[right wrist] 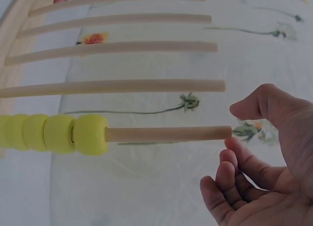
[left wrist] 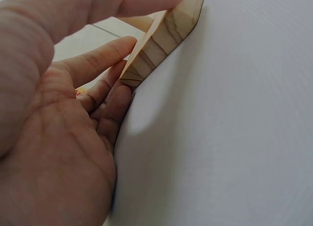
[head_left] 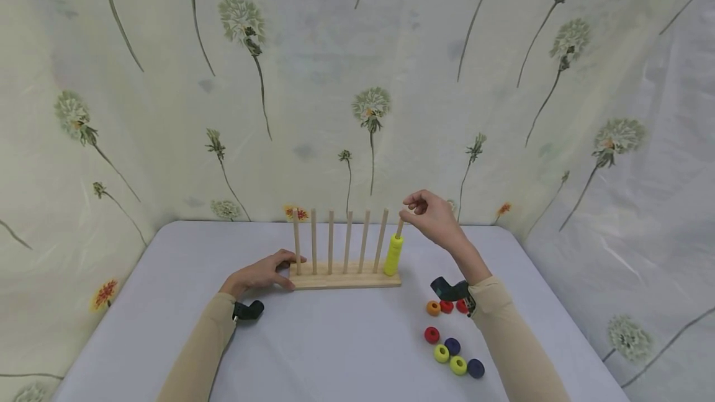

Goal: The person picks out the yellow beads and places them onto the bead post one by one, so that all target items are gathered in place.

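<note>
A wooden peg rack [head_left: 346,281] with a row of upright pegs stands on the table. Its rightmost peg carries several yellow beads [head_left: 393,255], stacked from the base up; the upper part of that peg [right wrist: 171,133] is bare. My left hand [head_left: 262,273] grips the rack's left end, thumb on the near side and fingers behind the base [left wrist: 161,42]. Up at the tip of the beaded peg is my right hand [head_left: 432,219], holding nothing. Its thumb and index finger are parted on either side of the peg's tip, the other fingers loosely bent.
Loose beads lie at the right of the table: an orange one [head_left: 433,308], red ones [head_left: 432,335], yellow ones [head_left: 458,365] and dark blue ones [head_left: 476,368]. The right forearm passes close over some. A flower-printed curtain [head_left: 313,79] hangs behind the table.
</note>
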A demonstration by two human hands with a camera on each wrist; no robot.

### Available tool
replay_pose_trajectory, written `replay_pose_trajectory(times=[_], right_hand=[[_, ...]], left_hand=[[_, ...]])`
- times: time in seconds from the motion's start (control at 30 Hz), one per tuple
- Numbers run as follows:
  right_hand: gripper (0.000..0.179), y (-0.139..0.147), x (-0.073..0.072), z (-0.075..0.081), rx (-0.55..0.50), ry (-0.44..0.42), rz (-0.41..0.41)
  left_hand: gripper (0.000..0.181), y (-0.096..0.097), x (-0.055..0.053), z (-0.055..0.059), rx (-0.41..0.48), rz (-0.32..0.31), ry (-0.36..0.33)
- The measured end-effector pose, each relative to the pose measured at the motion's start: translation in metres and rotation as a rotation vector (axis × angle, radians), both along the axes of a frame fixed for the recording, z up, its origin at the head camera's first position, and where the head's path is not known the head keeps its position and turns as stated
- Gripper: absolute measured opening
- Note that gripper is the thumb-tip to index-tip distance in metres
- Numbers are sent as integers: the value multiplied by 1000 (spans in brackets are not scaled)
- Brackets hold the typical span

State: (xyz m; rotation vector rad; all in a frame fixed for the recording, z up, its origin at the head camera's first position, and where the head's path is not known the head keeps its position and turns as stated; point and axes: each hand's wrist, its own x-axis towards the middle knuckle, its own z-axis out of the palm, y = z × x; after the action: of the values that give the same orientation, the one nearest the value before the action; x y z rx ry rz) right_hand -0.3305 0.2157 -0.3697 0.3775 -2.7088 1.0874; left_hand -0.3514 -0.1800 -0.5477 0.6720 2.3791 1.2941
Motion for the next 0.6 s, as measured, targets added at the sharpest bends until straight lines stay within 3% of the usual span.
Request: replay_pose_trajectory(times=[0.4,0.6], right_hand=[[29,6,2,-6,-30,27,8],[26,20,14,-11,-78,4,55]], left_hand=[[65,0,-2,-1,-8,12,-12],[65,0,-2,-1,-14,13,-15]])
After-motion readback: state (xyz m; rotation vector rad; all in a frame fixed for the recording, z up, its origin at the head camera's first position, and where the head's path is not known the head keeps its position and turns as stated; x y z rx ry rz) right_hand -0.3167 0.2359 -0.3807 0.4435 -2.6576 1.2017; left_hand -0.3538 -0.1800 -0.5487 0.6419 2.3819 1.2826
